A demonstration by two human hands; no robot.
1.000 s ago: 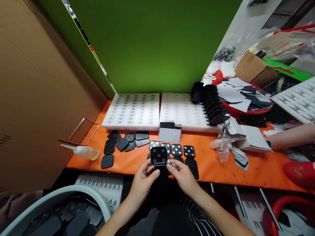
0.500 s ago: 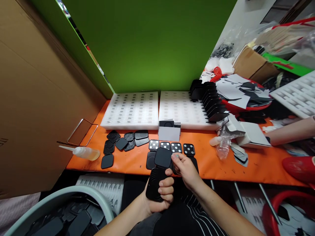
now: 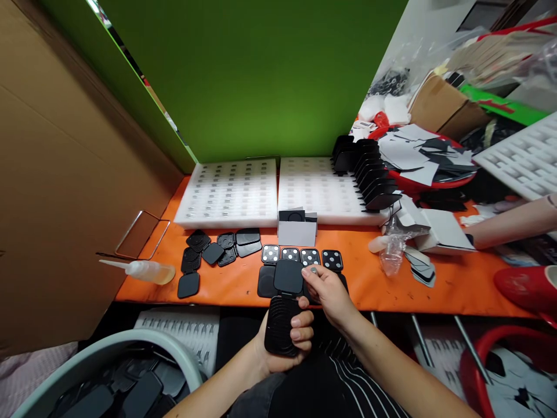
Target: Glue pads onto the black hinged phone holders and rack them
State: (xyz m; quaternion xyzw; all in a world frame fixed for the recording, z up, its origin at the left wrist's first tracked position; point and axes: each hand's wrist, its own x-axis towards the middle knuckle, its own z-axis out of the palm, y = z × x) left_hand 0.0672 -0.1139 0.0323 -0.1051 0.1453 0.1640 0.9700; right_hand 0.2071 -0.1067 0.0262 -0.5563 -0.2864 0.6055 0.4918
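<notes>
In the head view, my left hand (image 3: 300, 334) wraps round a black two-part hinged plate (image 3: 281, 328), its ridged lower half against my palm. The smooth square upper half (image 3: 289, 276) is folded out, away from me. At that half's right edge, the thumb and forefinger of my right hand (image 3: 331, 293) are pinched together. A small shiny grey spot shows at these fingertips; whether it is a nail or a disc I cannot make out. Just beyond lie several black hinged pieces with pale dots (image 3: 310, 257), partly hidden by my hands.
Loose black pieces (image 3: 213, 253) and a glue-like squeeze bottle (image 3: 150, 271) lie left on the orange tabletop (image 3: 235, 288). White foam blocks (image 3: 226, 194) stand behind, black plates (image 3: 378, 184) upright in the right one. A grey-green tub (image 3: 174, 342) is at lower left, a red shoe (image 3: 528, 290) right.
The plate in my left hand has turned slightly, its ridged half moving a little right and facing me more. Both hands keep their hold. The whole view has shifted slightly.
</notes>
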